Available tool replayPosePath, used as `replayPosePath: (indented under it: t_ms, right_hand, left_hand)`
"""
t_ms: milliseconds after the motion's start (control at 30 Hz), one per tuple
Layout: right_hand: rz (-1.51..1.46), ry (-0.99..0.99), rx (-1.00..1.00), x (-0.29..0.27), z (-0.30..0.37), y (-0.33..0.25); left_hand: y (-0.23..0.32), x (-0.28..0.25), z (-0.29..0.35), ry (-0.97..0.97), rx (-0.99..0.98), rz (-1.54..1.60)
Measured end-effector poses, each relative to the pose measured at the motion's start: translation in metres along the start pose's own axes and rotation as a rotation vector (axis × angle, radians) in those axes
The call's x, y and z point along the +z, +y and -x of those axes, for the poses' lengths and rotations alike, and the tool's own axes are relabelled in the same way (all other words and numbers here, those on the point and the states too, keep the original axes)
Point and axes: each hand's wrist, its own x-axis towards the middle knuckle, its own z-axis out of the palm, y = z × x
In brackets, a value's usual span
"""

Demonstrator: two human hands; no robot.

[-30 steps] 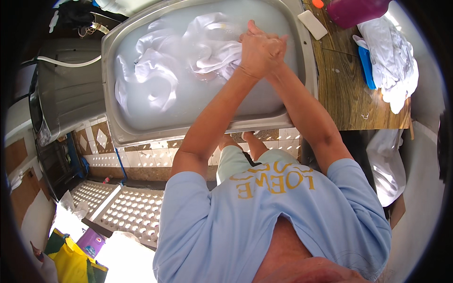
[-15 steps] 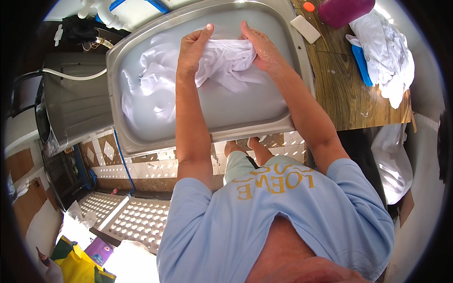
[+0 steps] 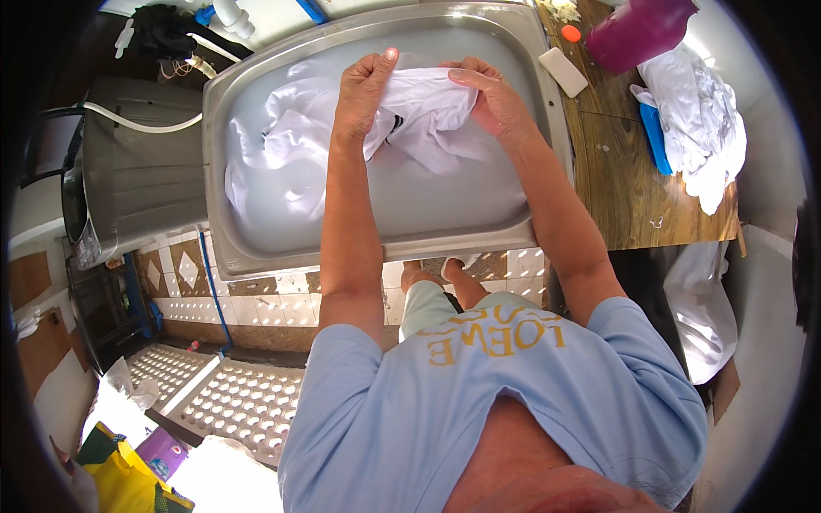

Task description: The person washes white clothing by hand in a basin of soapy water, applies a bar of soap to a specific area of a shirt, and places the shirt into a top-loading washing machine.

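Observation:
A wet white garment (image 3: 423,96) is stretched between my two hands above a metal sink (image 3: 229,258) of cloudy, greyish water. My left hand (image 3: 363,96) is closed on one end of its upper edge, thumb pointing up. At the other end my right hand (image 3: 496,96) pinches the cloth, its thumb and fingers bent over the edge. The garment's lower part hangs into the water, and a small dark mark shows on it near my left hand. More white cloth (image 3: 295,137) lies half sunk to the left; whether it is the same piece I cannot tell.
Right of the sink, a wooden counter (image 3: 620,192) bears a white soap bar (image 3: 563,72), an orange cap (image 3: 570,33), a purple bottle (image 3: 637,34) and piled white laundry (image 3: 694,120) over something blue (image 3: 654,141). A grey ridged appliance (image 3: 141,171) with a white hose stands left.
My right hand has turned, its thumb and fingers now bent over the cloth's edge. A dark mark on the garment has come into sight. The whole view has shifted slightly.

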Motion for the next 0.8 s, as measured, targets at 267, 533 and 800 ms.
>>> replayPosePath:
  t_ms: [267, 533, 800]
  right_hand:
    - [-0.322, 0.277, 0.305, -0.009, -0.016, 0.026]
    - [-0.249, 0.482, 0.243, 0.025, 0.000, 0.037]
    - [-0.467, 0.157, 0.313, 0.009, -0.007, 0.047]
  left_hand:
    - [-0.015, 0.110, 0.037, 0.000, 0.897, -0.401]
    - [-0.028, 0.073, 0.000, 0.049, 0.475, -0.616]
    - [-0.038, 0.079, 0.008, 0.135, 0.724, -0.839]
